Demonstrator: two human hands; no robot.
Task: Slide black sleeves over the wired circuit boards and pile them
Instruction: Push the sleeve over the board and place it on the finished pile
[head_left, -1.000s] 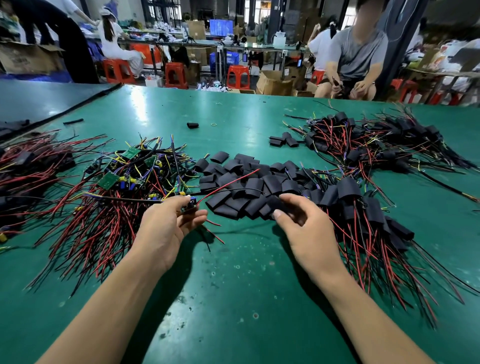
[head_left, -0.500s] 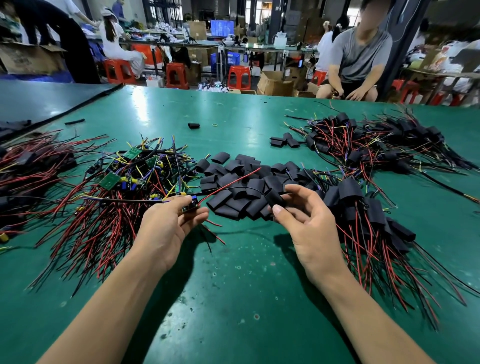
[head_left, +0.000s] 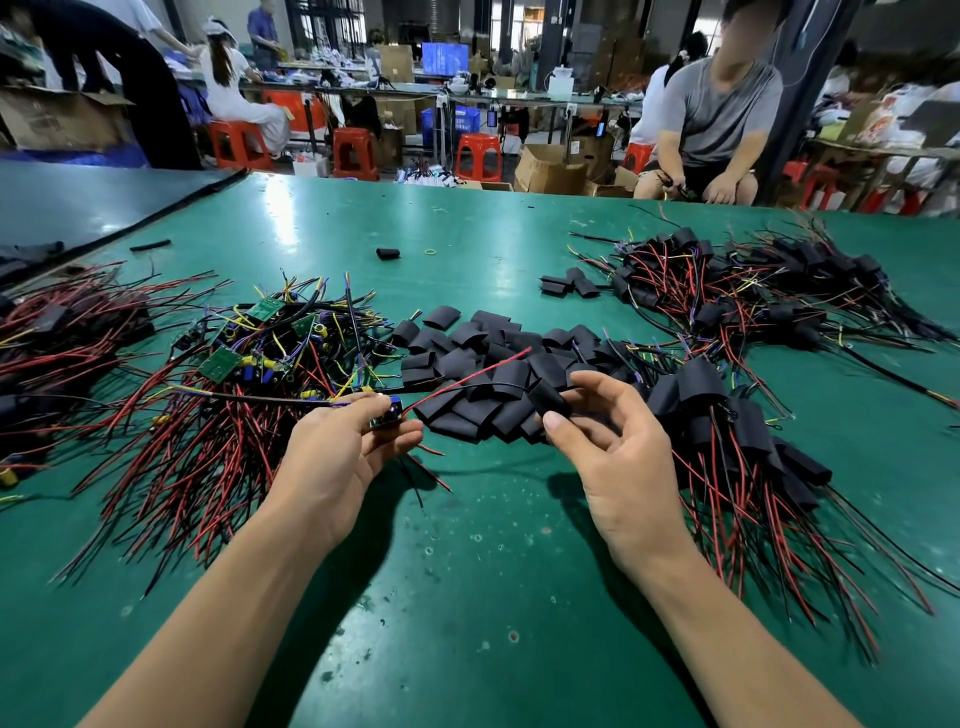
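Observation:
My left hand (head_left: 340, 457) grips a small wired circuit board (head_left: 387, 415), its red and black wires trailing out to both sides. My right hand (head_left: 608, 447) pinches one black sleeve (head_left: 550, 399) between thumb and fingers, lifted just off the heap of loose black sleeves (head_left: 483, 364) at the middle of the green table. A tangle of bare green boards with red, black and yellow wires (head_left: 244, 364) lies at the left. Sleeved boards lie piled at the right (head_left: 727, 415), next to my right hand.
A second pile of sleeved boards (head_left: 753, 291) lies at the back right, and another wire bundle (head_left: 57, 338) at the far left. A stray sleeve (head_left: 388, 253) sits farther back. A seated person (head_left: 722, 124) works beyond the table's far edge.
My right hand has picked one black sleeve off the heap and raised it, turning palm-up. My left hand has stayed put with the board.

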